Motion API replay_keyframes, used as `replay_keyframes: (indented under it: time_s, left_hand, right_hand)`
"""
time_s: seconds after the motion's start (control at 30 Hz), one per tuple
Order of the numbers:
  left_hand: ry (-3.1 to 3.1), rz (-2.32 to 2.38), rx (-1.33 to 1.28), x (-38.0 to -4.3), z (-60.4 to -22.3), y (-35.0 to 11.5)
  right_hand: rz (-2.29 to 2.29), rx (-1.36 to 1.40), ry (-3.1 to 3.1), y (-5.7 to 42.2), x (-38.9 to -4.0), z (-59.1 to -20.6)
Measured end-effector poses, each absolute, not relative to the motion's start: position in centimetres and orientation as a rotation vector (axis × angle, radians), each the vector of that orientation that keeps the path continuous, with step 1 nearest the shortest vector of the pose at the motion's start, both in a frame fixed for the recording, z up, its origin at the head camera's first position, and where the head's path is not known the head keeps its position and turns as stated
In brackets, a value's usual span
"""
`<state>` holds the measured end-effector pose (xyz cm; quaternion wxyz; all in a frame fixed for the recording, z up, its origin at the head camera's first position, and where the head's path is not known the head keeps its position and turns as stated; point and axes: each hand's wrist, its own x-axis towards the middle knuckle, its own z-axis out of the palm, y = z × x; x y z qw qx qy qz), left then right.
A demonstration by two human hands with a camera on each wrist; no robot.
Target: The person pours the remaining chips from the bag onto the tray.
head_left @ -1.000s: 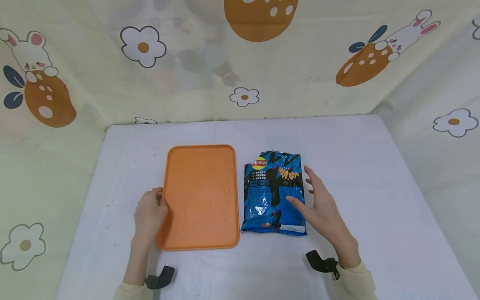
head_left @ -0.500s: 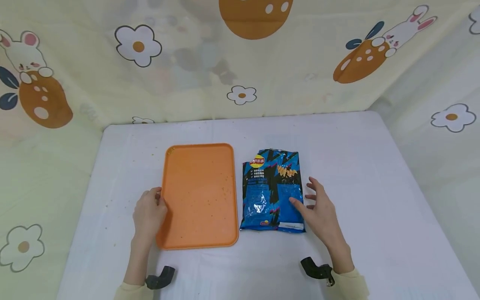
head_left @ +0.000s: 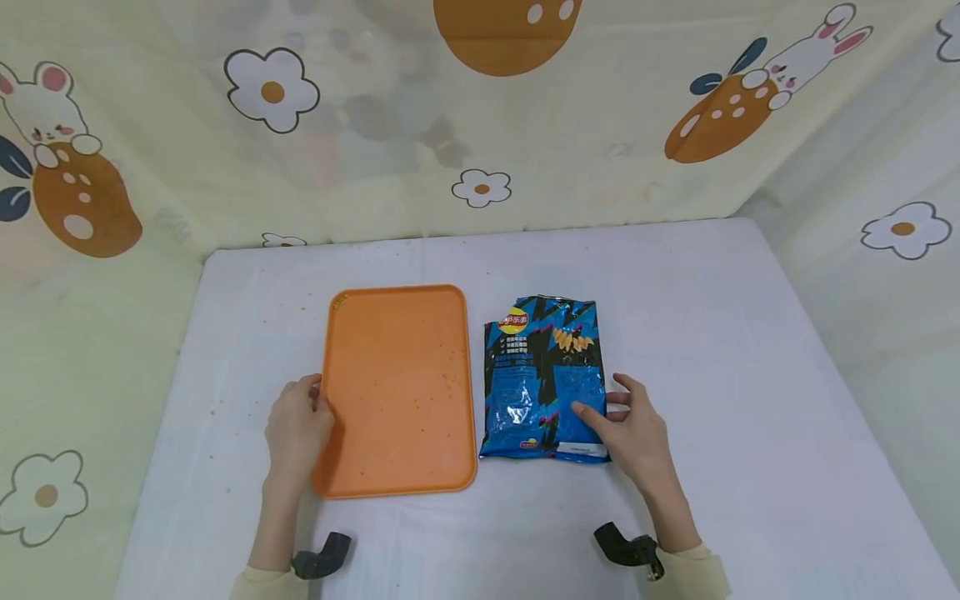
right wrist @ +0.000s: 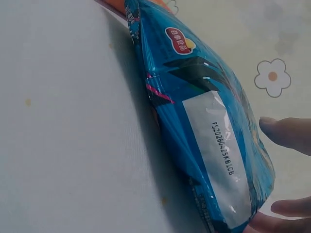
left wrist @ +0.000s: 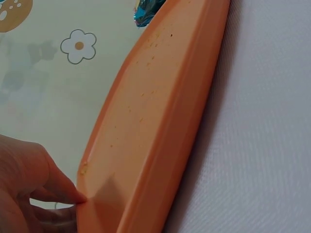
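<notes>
An orange tray (head_left: 397, 392) with small crumbs on it lies on the table. My left hand (head_left: 298, 429) grips its left rim, the thumb (left wrist: 60, 187) over the edge and the other fingers outside it. To the tray's right lies a blue and black chip bag (head_left: 543, 379) with a torn top left corner. My right hand (head_left: 637, 433) is at the bag's right side, thumb over its front and fingers right at the edge. In the right wrist view, the thumb (right wrist: 286, 133) is held apart from the fingers, close to the puffed bag (right wrist: 170, 102).
The table (head_left: 712, 375) has a white cover with scattered crumbs left of the tray. A patterned curtain (head_left: 375, 167) with rabbits and flowers hangs behind and at the sides. Black wrist-worn pieces (head_left: 322, 557) sit at both cuffs.
My right hand has come down and inward along the bag's right side, its spread fingers drawing nearer the edge. My left hand keeps its grip on the tray. The head view has shifted slightly.
</notes>
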<state>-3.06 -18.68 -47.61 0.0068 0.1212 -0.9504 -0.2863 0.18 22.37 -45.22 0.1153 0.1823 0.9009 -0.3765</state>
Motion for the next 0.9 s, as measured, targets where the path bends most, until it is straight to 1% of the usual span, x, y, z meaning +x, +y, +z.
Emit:
replay_keyframes:
  time_s: [0.33,0.53,0.9]
  left_hand:
    - [-2.975,-0.887,0.412,-3.1,-47.9,-18.6]
    - [-2.962,-0.880,0.400,-3.1,-48.0,-18.6]
    - [-2.966,-0.904,0.401,-3.1,-47.6,-18.6]
  right_hand:
    - [-1.115,0.531,2.609,21.7,0.1,-45.8]
    - [-1.092,0.584,2.590,21.2,0.0,-46.0]
    - [-1.192,0.725,2.568,20.6,0.2,-46.6]
